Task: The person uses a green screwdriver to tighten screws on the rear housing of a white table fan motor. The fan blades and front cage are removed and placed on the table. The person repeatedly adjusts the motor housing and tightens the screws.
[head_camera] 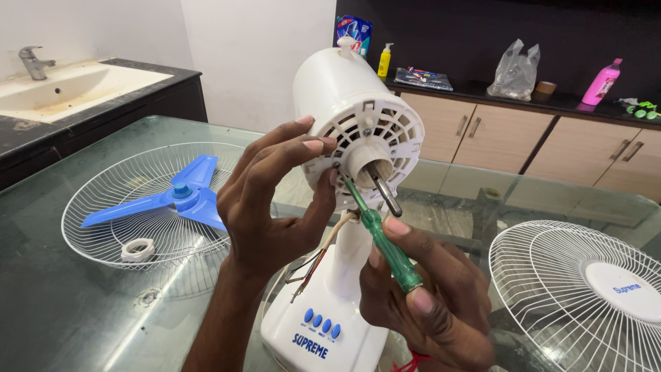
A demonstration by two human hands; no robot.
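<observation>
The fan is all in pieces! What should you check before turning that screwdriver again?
1. Left hand steadies the white motor housing: ok.
2. Green screwdriver held firmly in the right hand: ok.
3. Tip seated in a screw on the housing face: cannot tell, fingers hide it.
4. Loose wires clear of the tool: not ok, they hang close beside it.
5. Blue blade and white nut safe in the wire guard: ok.
6. Fan unplugged: cannot tell.

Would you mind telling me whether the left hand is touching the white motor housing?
Touching: the head view shows the left hand with fingertips on the motor housing.
</observation>
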